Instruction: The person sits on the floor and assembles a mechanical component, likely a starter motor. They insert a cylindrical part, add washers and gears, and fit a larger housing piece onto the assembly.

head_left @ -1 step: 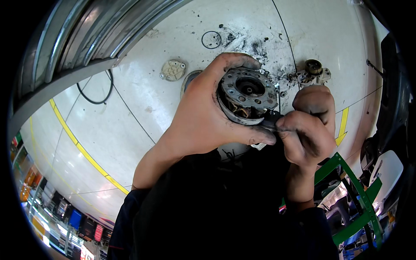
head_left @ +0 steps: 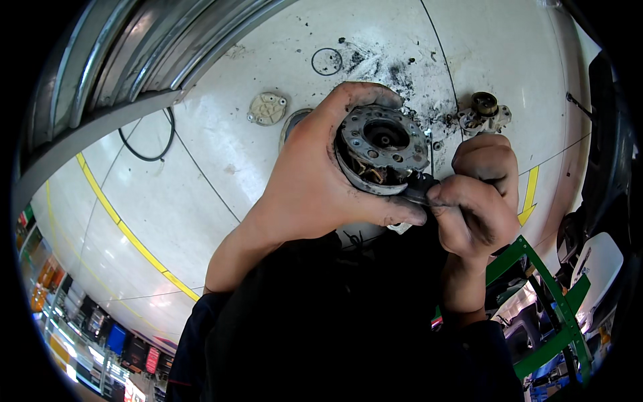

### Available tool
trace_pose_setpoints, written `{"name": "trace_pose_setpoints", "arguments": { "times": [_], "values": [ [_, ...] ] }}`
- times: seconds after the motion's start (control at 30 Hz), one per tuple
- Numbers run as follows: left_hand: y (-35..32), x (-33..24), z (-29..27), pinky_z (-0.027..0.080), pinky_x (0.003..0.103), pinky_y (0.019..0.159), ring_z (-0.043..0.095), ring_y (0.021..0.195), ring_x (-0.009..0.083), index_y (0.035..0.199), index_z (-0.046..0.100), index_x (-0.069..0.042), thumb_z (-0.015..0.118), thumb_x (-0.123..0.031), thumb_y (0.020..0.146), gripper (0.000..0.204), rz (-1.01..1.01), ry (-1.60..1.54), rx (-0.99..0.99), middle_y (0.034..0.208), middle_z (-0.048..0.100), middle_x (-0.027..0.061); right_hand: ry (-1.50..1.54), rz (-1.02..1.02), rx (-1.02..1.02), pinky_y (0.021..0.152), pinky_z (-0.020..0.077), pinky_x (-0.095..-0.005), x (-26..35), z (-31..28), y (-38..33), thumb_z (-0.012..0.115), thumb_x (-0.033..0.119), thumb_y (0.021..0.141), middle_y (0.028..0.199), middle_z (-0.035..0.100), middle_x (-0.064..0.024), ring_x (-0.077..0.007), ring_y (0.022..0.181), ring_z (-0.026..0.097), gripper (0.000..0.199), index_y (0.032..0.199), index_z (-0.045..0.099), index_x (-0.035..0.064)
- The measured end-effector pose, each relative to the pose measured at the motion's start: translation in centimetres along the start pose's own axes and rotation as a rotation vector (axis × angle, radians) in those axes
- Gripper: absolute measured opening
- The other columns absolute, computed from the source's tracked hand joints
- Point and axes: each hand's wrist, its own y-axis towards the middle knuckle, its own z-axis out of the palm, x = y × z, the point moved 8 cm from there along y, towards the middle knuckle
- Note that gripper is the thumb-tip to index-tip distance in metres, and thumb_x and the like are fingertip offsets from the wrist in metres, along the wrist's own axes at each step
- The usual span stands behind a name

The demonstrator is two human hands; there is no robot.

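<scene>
My left hand (head_left: 315, 187), smeared with grease, grips a round grey metal motor part (head_left: 382, 151) from its left side and below. The part has a ring of holes on its face and copper windings showing at its lower edge. Just to the right, my right hand (head_left: 479, 201) pinches a small dark piece (head_left: 418, 189) against the part's lower right rim with thumb and forefinger. Both hands are held above a white tiled floor (head_left: 221, 154).
On the floor lie a thin black O-ring (head_left: 327, 61), a beige round cap (head_left: 267, 108), a small metal assembly (head_left: 483, 112), a black cable loop (head_left: 151, 144) and dark grime (head_left: 402, 74). A yellow line (head_left: 120, 221) crosses left; a green metal frame (head_left: 542, 295) stands lower right.
</scene>
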Motion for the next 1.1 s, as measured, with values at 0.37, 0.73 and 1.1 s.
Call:
{"name": "trace_pose_setpoints", "arguments": {
  "times": [0.37, 0.73, 1.1],
  "values": [
    [0.2, -0.5, 0.0, 0.050, 0.030, 0.091, 0.064, 0.100, 0.0136, 0.121, 0.054, -0.003, 0.096, -0.018, 0.049, 0.085, 0.174, -0.072, 0.037, 0.104, 0.067, 0.0061, 0.003, 0.004, -0.048, 0.057, 0.0417, -0.0301, 1.0, 0.3, -0.6, 0.084, 0.012, 0.064, 0.077, 0.051, -0.0020, -0.0195, 0.069, 0.053, 0.021, 0.083, 0.077, 0.0155],
    [-0.2, -0.5, 0.5, 0.050, 0.032, 0.096, 0.064, 0.108, 0.0173, 0.126, 0.052, -0.003, 0.095, -0.020, 0.053, 0.087, 0.213, -0.069, 0.101, 0.116, 0.064, 0.0075, 0.360, 0.042, -0.175, 0.066, 0.0512, -0.0302, -1.6, 0.0, -2.3, 0.089, 0.019, 0.067, 0.101, 0.064, -0.0158, -0.0207, 0.080, 0.061, 0.065, 0.119, 0.059, -0.0064],
    [-0.4, -0.8, 0.9, 0.052, 0.036, 0.094, 0.065, 0.110, 0.0266, 0.129, 0.053, -0.004, 0.092, -0.024, 0.051, 0.090, 0.416, 0.171, 0.080, 0.121, 0.063, 0.0122, 0.733, 0.429, -0.128, 0.091, 0.0444, -0.0387, -4.8, 1.7, -3.8, 0.081, 0.041, 0.075, 0.135, 0.045, -0.0226, -0.0283, 0.116, 0.051, 0.087, 0.138, 0.041, -0.0045]
  ]
}}
